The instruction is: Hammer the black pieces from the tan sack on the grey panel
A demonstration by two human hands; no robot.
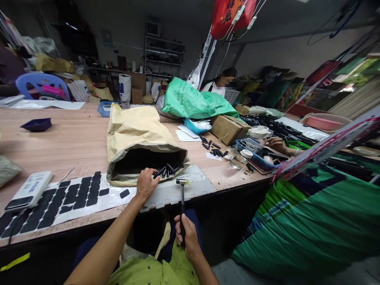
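Observation:
My right hand (188, 234) is wrapped round the black handle of a small two-faced mallet (182, 194), held upright over my lap. The mallet's head has a dark metallic side and a yellowish tip. At the mouth of a big tan paper sack (135, 126), my left hand (146, 183) has its thumb and forefinger closed at the end of a small black cylindrical piece (159, 172). Several like pieces (170, 169) lie beside it on the sack's lower lip. The sack's dark inside is hidden. Beneath its mouth lies a grey board (192, 183) along the table edge.
Left of the sack lies a white sheet with black rounded patches (86, 188), beside a white device (29, 190). More black pieces (218, 150), a cardboard box (230, 128) and jars lie right. A co-worker's hand (277, 144) is beyond; a green sack (308, 221) hangs right.

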